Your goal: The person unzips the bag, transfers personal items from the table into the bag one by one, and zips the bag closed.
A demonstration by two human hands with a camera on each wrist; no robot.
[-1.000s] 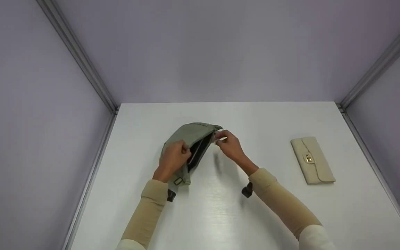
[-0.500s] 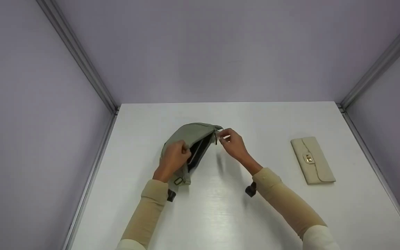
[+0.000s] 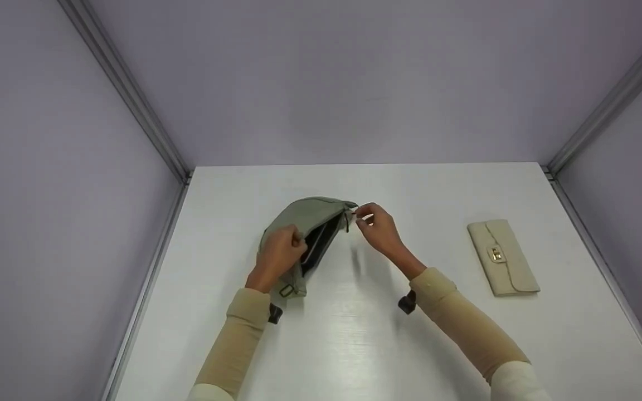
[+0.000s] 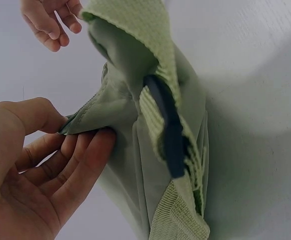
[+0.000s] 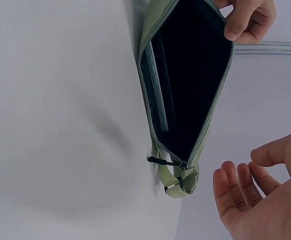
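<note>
Left of centre in the head view, I see a green pouch (image 3: 304,231) lying on the white table (image 3: 354,345), its zipper undone and the dark inside showing. My left hand (image 3: 277,257) grips the near edge of the opening: in the left wrist view the thumb and fingers (image 4: 83,160) pinch a fold of the green cloth (image 4: 115,107). My right hand (image 3: 378,229) sits just right of the pouch's far tip, beside the zipper pull (image 5: 161,160). In the right wrist view its fingers (image 5: 235,187) are spread and loosely bent, a small gap away from the pull, holding nothing (the head view alone would not settle that). Inside the pouch a flat grey thing (image 5: 155,90) stands against the left wall of the opening; I cannot tell what it is. Well apart, at the right of the head view, a cream wallet (image 3: 502,257) with a gold clasp lies flat on the table.
</note>
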